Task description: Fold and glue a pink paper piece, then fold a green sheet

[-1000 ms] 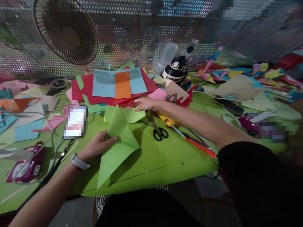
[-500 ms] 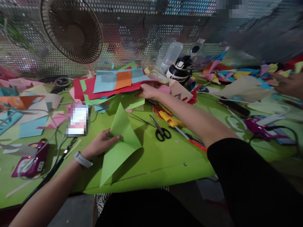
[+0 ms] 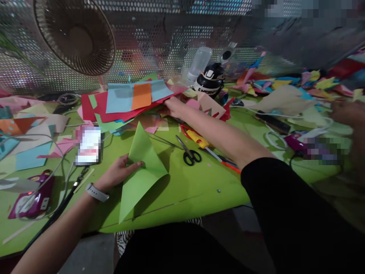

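Observation:
My left hand pinches a light green sheet of paper, thumb on top and fingers behind it. The sheet is bent into pointed corners and stands partly off the table. Farther back, my right hand grips the right front edge of a stack of coloured paper, its fingertips tucked under the red sheets and partly hidden. Blue and orange pieces lie on top of that stack. Black-handled scissors rest between my hands, beside a yellow-handled tool near my right forearm.
A fan stands at the back left. Left lie a phone, cables and a purple box-like device. A black jug and clear bottle stand behind. Another person's hand is at the right, near paper scraps.
The view has shifted slightly. By my right hand, the green sheet under the stack has drawn back from sight, baring pink and pale scraps. My left hand keeps its hold.

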A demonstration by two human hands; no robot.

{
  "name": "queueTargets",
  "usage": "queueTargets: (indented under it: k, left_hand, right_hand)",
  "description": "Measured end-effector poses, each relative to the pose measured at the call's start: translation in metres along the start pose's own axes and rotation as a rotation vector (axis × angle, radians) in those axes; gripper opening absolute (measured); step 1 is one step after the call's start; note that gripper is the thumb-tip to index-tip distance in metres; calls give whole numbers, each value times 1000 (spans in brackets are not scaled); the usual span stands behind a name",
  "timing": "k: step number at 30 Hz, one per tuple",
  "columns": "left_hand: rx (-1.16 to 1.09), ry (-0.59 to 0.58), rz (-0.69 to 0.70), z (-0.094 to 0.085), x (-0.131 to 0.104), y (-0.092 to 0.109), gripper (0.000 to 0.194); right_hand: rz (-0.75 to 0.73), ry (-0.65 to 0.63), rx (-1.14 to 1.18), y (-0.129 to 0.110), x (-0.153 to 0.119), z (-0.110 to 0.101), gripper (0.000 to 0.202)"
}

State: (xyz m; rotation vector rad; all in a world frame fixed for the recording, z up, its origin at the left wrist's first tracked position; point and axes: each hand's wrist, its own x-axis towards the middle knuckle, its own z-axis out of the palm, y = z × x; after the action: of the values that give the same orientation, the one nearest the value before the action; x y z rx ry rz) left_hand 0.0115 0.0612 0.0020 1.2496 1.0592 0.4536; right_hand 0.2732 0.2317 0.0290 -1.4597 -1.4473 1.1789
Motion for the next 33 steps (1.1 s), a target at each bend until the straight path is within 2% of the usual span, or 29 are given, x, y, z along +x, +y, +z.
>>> queueTargets:
  k: [4, 6, 7, 9, 12, 14, 15, 17, 20, 28, 33]
  left_hand:
    - [-32, 21, -3, 1, 0, 3, 50]
    - [-60, 30, -4, 1, 0, 5, 54]
    - [-69, 38, -8, 1, 1, 6, 54]
    - [-70, 54, -20, 0, 1, 8, 53]
    - [-55, 55, 2, -2, 3, 9, 50]
    - [-47, 42, 31, -4, 3, 9, 48]
    - [-45, 39, 41, -5, 4, 8, 47]
    - [-45, 30, 47, -6, 4, 8, 46]
    - [-53, 24, 76, -6, 4, 8, 50]
    - [-103, 42, 129, -6, 4, 7, 44]
    - [-95, 13, 136, -6, 3, 8, 45]
  right_hand:
    - [60, -49, 142, -6, -36, -18, 20]
    - [92, -30, 161, -8, -68, -32, 27]
    - [67, 4, 94, -9, -88, -39, 31]
    - [-59, 52, -125, -7, -134, -45, 29]
    - [-181, -11, -535, 9, -197, -37, 19]
    - [-164, 37, -896, 25, -223, -24, 20]
    - [-104, 57, -1037, 33, -230, -18, 23]
    - [-15, 81, -1211, 45, -235, -10, 29]
    - [47, 84, -1277, 52, -230, -9, 32]
    - [202, -60, -1360, 34, -224, -20, 26]
    - [248, -62, -1242, 32, -224, -25, 19]
